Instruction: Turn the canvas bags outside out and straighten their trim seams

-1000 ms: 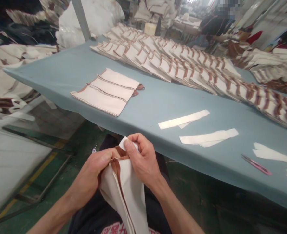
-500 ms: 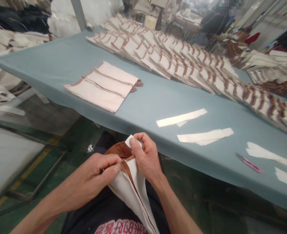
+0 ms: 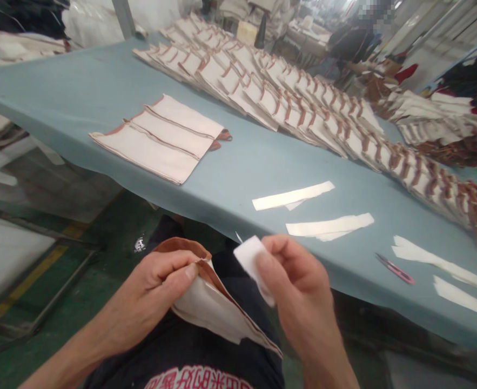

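Note:
My left hand (image 3: 163,289) pinches the brown-trimmed edge of a cream fabric piece (image 3: 212,310), which hangs over my lap with its brown inner side showing at the top. In my right hand (image 3: 293,286) a small white strip (image 3: 249,256) is gripped between thumb and fingers, held up apart from the fabric. Just beyond my hands, on the table, lie flat white strips (image 3: 293,195) and a second small pile of them (image 3: 329,227).
The blue-covered table (image 3: 230,173) carries a flat stack of cream panels (image 3: 157,138) and long overlapping rows of cream-and-brown pieces (image 3: 295,108). Pink-handled snips (image 3: 396,269) lie at the right, near more white strips (image 3: 465,300). A person (image 3: 351,40) is at the back.
My right hand has come off the fabric and moved right, carrying the white strip. My left hand still pinches the fabric edge. The view has shifted slightly.

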{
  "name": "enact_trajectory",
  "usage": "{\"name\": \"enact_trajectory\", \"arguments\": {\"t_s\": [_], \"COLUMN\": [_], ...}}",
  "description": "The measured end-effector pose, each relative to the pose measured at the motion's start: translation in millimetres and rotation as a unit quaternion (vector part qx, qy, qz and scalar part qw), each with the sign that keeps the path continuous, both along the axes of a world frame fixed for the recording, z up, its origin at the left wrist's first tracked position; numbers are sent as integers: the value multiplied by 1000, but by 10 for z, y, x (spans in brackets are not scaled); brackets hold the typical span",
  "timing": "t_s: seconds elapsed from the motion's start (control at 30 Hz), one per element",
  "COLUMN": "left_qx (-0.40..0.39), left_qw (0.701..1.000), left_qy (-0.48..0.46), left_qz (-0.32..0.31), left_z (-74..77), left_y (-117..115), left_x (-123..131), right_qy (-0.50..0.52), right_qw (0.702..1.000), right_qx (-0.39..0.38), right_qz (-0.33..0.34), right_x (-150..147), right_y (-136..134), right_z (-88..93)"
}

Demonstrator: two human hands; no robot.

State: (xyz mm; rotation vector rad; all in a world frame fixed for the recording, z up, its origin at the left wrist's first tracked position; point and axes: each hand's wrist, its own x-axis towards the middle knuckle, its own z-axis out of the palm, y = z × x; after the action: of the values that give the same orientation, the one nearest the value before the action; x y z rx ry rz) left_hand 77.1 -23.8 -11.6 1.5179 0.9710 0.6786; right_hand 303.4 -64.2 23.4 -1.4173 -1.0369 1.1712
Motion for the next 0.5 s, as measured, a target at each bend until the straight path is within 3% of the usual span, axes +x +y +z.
{"name": "enact_trajectory", "arguments": {"t_s": [0.13,0.27,0.5], "left_qx": [8,2,-6], "left_qw": [999,998,998], "left_qy": [39,24,7], "left_qz": [37,56,63], "left_z": [46,58,52], "left_y": [-31,-87,-71], "left_x": [58,112,122], "right_qy": [-15,-111,-149], "right_qw": [995,991,987], "right_qx": [-83,-65,-55], "right_qz": [59,48,25], "right_x": [-178,-304,-330], "right_y": [-229,-135,-52], "right_z": [38,-103,-146]}}
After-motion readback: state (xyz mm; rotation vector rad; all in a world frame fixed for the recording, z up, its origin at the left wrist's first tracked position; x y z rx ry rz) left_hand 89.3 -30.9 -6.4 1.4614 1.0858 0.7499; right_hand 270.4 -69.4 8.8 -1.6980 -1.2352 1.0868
